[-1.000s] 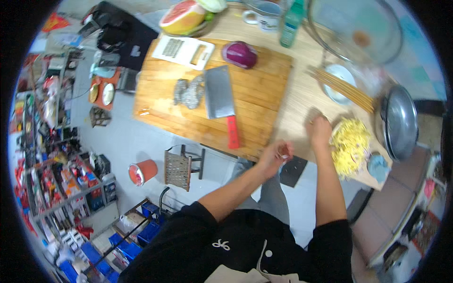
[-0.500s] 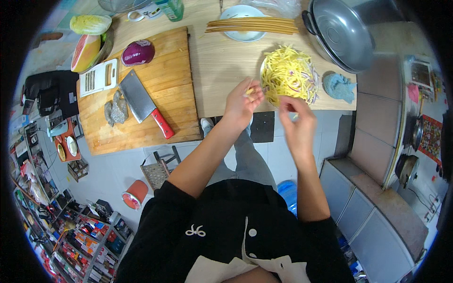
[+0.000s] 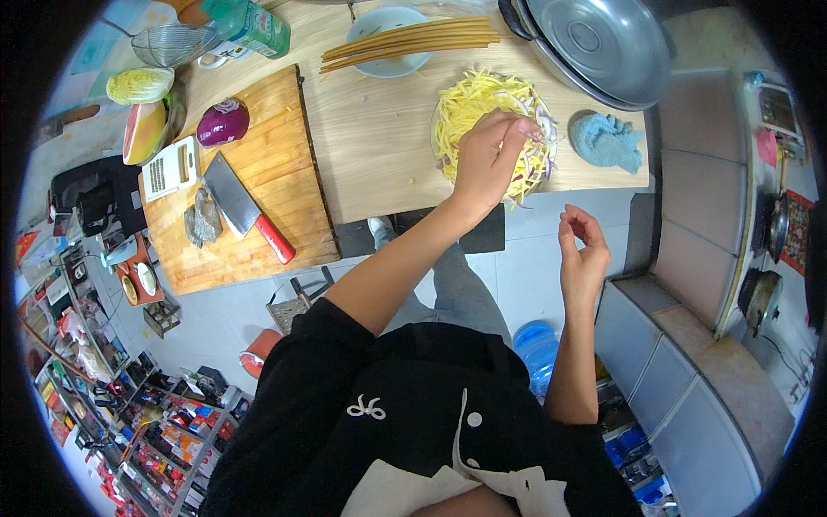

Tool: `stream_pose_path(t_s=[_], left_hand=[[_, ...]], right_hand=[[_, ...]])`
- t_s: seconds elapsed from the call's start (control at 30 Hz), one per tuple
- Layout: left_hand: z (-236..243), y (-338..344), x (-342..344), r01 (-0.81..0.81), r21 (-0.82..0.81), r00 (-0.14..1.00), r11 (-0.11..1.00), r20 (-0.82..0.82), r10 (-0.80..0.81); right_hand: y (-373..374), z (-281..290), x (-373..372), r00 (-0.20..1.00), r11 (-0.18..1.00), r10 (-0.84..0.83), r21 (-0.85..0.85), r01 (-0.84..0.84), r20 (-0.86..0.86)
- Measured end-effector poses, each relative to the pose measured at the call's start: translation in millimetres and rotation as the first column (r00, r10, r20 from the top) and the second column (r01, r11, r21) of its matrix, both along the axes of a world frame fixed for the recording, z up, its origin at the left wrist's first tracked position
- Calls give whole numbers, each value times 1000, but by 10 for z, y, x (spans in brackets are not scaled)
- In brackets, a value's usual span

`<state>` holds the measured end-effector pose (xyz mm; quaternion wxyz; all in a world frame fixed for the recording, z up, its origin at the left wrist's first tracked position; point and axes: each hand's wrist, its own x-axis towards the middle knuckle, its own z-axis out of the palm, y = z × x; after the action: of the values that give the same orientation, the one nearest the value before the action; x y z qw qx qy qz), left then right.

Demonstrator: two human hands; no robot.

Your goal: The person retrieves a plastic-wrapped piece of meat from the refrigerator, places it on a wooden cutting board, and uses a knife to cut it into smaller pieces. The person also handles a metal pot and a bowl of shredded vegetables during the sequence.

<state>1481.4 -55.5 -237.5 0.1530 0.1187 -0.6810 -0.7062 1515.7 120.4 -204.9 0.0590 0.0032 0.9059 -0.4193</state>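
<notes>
Bunches left hand (image 3: 484, 159) with yellow shreds (image 3: 469, 102) beneath fingers (image 3: 515, 133), cannot tell whether gripping; curls right hand (image 3: 586, 258) loosely, released, blue cloth (image 3: 606, 141) beyond fingers.

The view came from the left of two wide fisheye cameras worn side by side on the person's head, looking steeply down, upright and unmirrored, over the black shirt (image 3: 413, 388) at the near edge toward the table (image 3: 370, 164) on the far side. From above, it sat close enough to show the left hand (image 3: 487, 164) and right hand (image 3: 584, 267) clearly, yet reached wide to shelves (image 3: 202, 452) on the left and cabinets (image 3: 689, 396) on the right, straight edges bending toward its dark round rim.
</notes>
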Motion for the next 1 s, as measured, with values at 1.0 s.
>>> stream_pose_path(t_s=[1.0], left_hand=[[84,195,79,-244,-768,911,592,-390,-131]], right_hand=[[298,134,-160,990,965,139,-229,-127,38]])
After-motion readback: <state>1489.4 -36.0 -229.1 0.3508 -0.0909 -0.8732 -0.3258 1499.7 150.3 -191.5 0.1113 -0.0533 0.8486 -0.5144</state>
